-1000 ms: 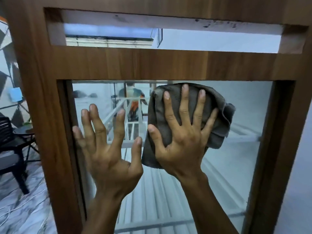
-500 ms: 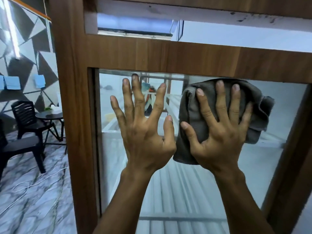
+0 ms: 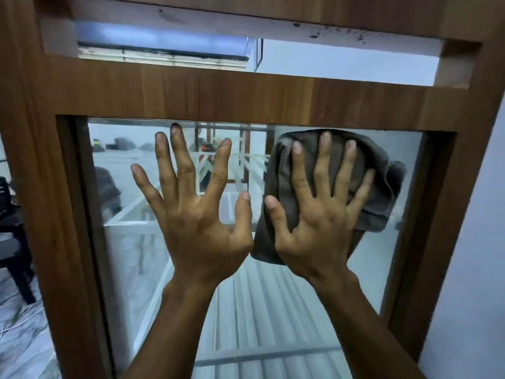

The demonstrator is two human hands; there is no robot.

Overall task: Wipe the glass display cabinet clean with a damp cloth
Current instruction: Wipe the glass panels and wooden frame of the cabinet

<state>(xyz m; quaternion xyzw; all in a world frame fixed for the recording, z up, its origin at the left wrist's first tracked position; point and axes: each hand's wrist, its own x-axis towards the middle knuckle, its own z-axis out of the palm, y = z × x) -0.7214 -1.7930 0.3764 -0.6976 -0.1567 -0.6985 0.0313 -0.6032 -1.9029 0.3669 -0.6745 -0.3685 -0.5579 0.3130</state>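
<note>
Since a second ago, your right hand (image 3: 319, 222) has carried the grey cloth (image 3: 385, 195) from the middle of the glass pane (image 3: 273, 318) towards its upper right corner. Your left hand (image 3: 196, 214) has climbed from the lower left to just under the top rail (image 3: 218, 97).

Head view: the grey cloth lies bunched flat against the glass. Its upper edge touches or nearly touches the wooden rail, and its right fold is near the right post (image 3: 459, 187) but apart from it. Your right hand presses the cloth with all five fingers straight and spread wide; none curls round the fabric. Your left hand sits just beside it on bare glass, fingers likewise straight and fanned, the two thumbs close together. Whether that palm bears on the pane cannot be told. White shelves (image 3: 131, 227) show through the glass among reflections. A dark chair (image 3: 11, 242) stands at the left on a marbled floor (image 3: 21, 346).

By the look of it, the cloth is soft, light and limp. It would likely fold or slide out from under a loose palm, so hold it by flat pressure over its centre and let the spare folds trail. The pane looks rigid but breakable, and probably slick once damp. Firm, even pressure suits it better than a shove, with your free hand steadying near the frame.
</note>
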